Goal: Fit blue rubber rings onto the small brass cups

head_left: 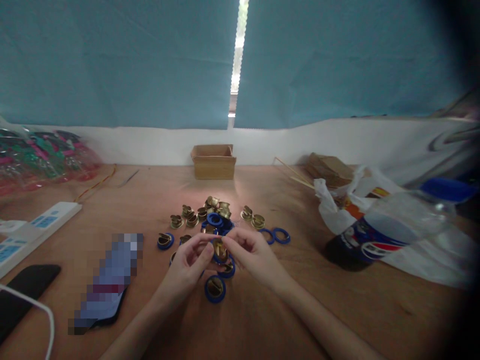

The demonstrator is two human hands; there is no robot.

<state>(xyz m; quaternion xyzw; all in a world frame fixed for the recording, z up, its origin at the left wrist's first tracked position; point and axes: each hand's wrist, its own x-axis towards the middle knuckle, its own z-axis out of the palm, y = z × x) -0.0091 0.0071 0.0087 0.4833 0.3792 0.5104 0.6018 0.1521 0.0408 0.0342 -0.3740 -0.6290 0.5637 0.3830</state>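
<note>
My left hand (189, 262) and my right hand (252, 254) meet over the wooden table (262, 320). Both pinch one small brass fitting with a blue ring (220, 251) between their fingertips. Just below them lies a finished brass piece in a blue ring (215, 289). Behind the hands sits a heap of brass fittings (210, 210), with loose blue rings (281, 235) to the right. Another ringed piece (165, 241) lies to the left.
A plastic cola bottle (390, 225) lies on its side at the right on a white bag (423, 250). A small cardboard box (213, 161) stands at the back. A phone (108, 280), a black device (26, 290) and a white power strip (33, 227) lie left.
</note>
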